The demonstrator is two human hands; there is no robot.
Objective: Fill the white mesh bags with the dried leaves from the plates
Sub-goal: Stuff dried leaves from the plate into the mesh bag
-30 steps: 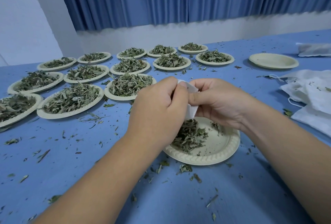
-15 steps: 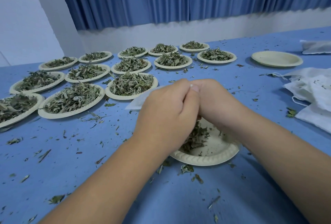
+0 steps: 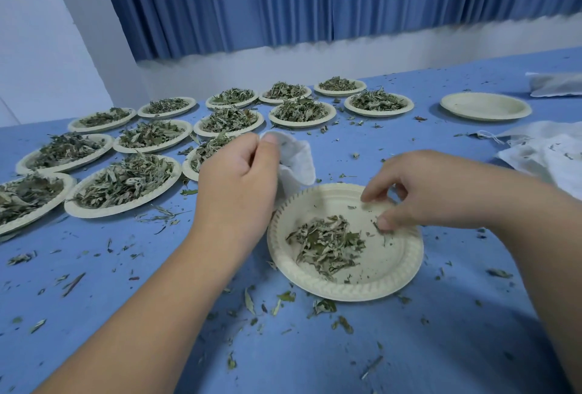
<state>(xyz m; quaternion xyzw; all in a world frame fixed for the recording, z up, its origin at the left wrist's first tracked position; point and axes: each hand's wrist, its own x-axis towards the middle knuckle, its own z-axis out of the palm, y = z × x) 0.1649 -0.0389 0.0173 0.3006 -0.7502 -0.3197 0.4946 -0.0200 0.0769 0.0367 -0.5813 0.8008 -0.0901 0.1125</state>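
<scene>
The left hand [image 3: 239,185] pinches a white mesh bag [image 3: 297,162] by 1 end, thumb pressed against curled fingers. From that pinch the bag's long axis slants down and away to the right of the fingers. Its crumpled free end droops to the far-left rim of a paper plate [image 3: 406,267], and which way its mouth faces cannot be told.

The right hand [image 3: 441,192] hangs claw-shaped over the plate's right half. Its fingertips sit apart from the thumb [image 3: 385,222], which touches a few leaf crumbs. Whether any leaf is caught between them cannot be told. The main pile of dried leaves [image 3: 327,242] lies in the plate's middle, just left of and nearer than those fingertips, and below the left hand's knuckles.

Beyond and left of the left hand's fingers stand 13 full plates [image 3: 94,212] in 3 rows on the blue table [image 3: 315,356]. Beyond the right hand's fingers sits 1 empty plate [image 3: 485,106]. A heap of white bags [image 3: 551,154] lies to the right of the wrist.
</scene>
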